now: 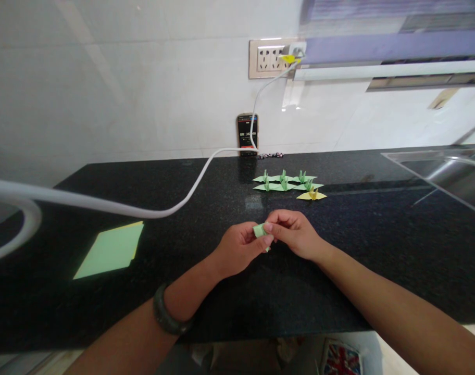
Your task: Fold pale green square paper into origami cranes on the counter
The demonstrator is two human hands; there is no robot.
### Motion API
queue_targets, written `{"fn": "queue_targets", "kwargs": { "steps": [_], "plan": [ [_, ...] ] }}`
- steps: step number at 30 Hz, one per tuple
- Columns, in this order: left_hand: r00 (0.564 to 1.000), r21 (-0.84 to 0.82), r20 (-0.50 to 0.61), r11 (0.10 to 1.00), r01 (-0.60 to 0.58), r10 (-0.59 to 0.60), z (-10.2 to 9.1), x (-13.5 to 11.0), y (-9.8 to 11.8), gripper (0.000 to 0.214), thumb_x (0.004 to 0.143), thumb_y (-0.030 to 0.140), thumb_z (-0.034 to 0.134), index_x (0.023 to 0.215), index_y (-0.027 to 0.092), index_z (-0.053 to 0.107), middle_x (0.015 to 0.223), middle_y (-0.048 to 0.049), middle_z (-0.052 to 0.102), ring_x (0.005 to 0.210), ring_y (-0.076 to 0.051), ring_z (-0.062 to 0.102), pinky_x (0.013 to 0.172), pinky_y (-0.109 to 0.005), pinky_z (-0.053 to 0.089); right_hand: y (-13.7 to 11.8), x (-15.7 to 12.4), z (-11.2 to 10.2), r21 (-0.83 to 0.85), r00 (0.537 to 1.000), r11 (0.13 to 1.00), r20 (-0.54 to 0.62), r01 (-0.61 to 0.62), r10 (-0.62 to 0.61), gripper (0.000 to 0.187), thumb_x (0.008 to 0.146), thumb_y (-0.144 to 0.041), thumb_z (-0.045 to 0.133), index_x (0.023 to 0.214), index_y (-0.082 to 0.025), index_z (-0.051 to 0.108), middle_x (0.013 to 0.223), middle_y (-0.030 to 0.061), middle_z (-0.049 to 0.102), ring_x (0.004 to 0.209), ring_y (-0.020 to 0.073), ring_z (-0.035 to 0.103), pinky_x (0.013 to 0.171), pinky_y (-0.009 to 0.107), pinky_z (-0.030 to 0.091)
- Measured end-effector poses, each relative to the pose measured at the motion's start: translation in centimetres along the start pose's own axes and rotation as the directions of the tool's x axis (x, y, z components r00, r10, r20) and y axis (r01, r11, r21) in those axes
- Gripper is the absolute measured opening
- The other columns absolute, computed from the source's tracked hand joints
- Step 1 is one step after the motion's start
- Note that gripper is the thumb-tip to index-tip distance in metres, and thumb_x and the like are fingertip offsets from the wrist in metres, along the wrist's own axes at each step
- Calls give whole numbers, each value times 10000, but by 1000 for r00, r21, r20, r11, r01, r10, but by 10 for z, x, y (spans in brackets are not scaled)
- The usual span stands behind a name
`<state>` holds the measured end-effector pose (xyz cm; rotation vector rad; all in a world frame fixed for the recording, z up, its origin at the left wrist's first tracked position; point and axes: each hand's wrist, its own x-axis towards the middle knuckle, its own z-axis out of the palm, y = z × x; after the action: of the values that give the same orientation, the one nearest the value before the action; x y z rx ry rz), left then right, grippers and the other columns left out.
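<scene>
A small piece of folded green paper point(260, 229) is pinched between both hands above the dark countertop. My left hand point(241, 247) grips it from the left, thumb along its lower edge. From the right, my right hand point(294, 234) holds it with thumb and fingertips, so part of the paper is hidden. Beyond the hands stand several green paper cranes point(284, 183) in two rows. One yellow paper crane point(312, 195) sits just in front of them, at the right. To the left lies a stack of green paper sheets point(110, 251), with a yellow edge showing beneath.
A phone point(247, 134) showing a timer leans on the wall. A white cable point(198, 182) runs from the wall socket point(269, 59) past it and across the left foreground. The steel sink point(452, 179) is at the right, set into the black countertop point(206, 307).
</scene>
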<state>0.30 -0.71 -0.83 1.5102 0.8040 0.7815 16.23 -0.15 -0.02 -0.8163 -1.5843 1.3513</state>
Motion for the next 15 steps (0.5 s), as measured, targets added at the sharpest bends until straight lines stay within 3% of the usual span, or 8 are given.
{"fn": "queue_targets", "kwargs": {
  "steps": [8,15],
  "plan": [
    [1000,20,20,1000,-19,19,-1,0,0,195,760,299,498,797,116,553,735,-42,590,676,-119,554,658,-262,445,0,1,0,-28,1000,999,-9,-15,15,151,763,-244,540,660,-134,541,530,-18,555,480,75,497,469,197,371],
    [995,287,2,953,-100,104,-5,-4,9,220,771,304,479,674,123,559,588,-3,545,551,-86,495,529,-203,378,-1,-1,0,-61,1000,998,-10,-22,21,175,755,-280,548,667,-129,548,540,-24,497,492,69,438,475,203,347]
  ]
}}
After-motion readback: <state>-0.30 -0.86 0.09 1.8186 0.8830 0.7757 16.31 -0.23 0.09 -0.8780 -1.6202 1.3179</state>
